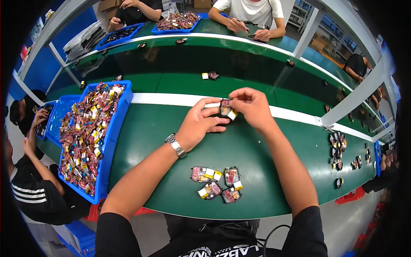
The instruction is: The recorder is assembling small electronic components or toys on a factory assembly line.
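Note:
Above the green table, near its far white rail, I hold a small black housing [225, 108] with a pinkish-red circuit board and a yellow-and-white block on it. My left hand [200, 123] grips its left side with the fingertips, wearing a metal watch at the wrist. My right hand [251, 108] pinches its upper right side between thumb and finger, partly hiding it. Closer to me lies a loose cluster of several similar pieces, among them one black housing [231, 176] with a red board.
At left, a blue bin [112, 141] is heaped with red boards and yellow-white blocks. Beyond the white rail [171, 99], a green conveyor belt [180, 81] carries a few pieces. More dark pieces [338, 143] lie at right. Co-workers sit opposite and at left; metal posts [355, 92] rise at right.

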A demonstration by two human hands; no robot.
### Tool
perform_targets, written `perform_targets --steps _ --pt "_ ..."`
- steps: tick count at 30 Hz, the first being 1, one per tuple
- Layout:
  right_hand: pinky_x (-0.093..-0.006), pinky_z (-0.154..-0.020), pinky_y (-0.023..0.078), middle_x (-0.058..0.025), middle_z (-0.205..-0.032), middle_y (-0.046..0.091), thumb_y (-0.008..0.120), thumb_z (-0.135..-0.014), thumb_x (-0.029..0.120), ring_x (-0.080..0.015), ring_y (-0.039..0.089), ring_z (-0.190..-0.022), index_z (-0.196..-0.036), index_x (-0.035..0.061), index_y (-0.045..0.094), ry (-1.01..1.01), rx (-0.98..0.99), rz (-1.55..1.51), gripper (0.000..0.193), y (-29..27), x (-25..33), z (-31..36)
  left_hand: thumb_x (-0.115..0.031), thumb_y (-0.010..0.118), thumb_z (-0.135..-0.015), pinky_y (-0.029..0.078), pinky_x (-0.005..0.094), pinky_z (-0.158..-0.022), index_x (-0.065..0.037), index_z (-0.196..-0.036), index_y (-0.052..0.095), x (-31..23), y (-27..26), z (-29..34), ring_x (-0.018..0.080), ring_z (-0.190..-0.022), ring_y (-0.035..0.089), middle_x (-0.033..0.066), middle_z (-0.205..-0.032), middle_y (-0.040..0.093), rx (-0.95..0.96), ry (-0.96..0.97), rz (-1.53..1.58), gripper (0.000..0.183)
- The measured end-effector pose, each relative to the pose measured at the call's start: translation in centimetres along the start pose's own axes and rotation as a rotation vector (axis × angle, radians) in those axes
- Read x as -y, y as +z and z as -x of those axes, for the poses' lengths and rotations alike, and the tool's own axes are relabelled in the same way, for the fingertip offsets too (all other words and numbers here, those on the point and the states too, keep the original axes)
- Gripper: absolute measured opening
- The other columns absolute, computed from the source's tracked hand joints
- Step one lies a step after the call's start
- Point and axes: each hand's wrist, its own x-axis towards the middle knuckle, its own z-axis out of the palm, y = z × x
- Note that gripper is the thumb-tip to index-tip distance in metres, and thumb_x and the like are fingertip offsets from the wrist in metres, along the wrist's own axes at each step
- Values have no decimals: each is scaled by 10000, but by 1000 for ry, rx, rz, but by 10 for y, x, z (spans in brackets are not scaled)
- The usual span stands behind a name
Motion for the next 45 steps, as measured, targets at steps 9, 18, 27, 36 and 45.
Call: perform_targets --steps 9,18,27,36,45 --pt "-284 -699 528 -90 -852 697 726 -815 85 -170 662 -745 -971 -17 676 122 -323 243 193 -57 -36 -79 0 516 -925 573 303 -831 7 -1178 546 9 -6 -12 219 -1042 658 159 -1236 602 -190 206 -277 255" --pt "-448 -946 475 -267 -1073 630 742 -767 228 -418 593 -1046 -1176 -66 575 -200 -291 1019 531 31 -29 -96 14 498 -907 548 267 -729 10 -1047 608 3 -16 -14 157 -917 671 104 -1107 665 -258 193 -454 178" --pt "-386 -869 519 -177 -1099 664 753 -750 106 -304 649 -1035 -1179 -12 585 -262 -197 604 475 9 -25 -86 -44 523 -935 538 255 -657 -6 -1051 558 2 -17 -24 145 -809 660 120 -1051 667 -274 214 -347 127" --pt "-406 -964 470 -124 -1247 582 743 -786 85 -299 537 -1161 -1309 77 512 -554 199 469 572 4 9 43 -336 419 -1040 539 272 -644 8 -1209 557 -14 -27 -6 153 -742 637 99 -950 646 89 -100 -123 407" --pt "-409 -974 452 -122 -1212 584 691 -774 29 -316 530 -1151 -1205 58 587 -645 158 485 444 -4 12 68 -190 508 -1007 537 263 -694 9 -1296 527 -11 -8 -1 149 -872 639 100 -1073 650 83 -126 -171 352"
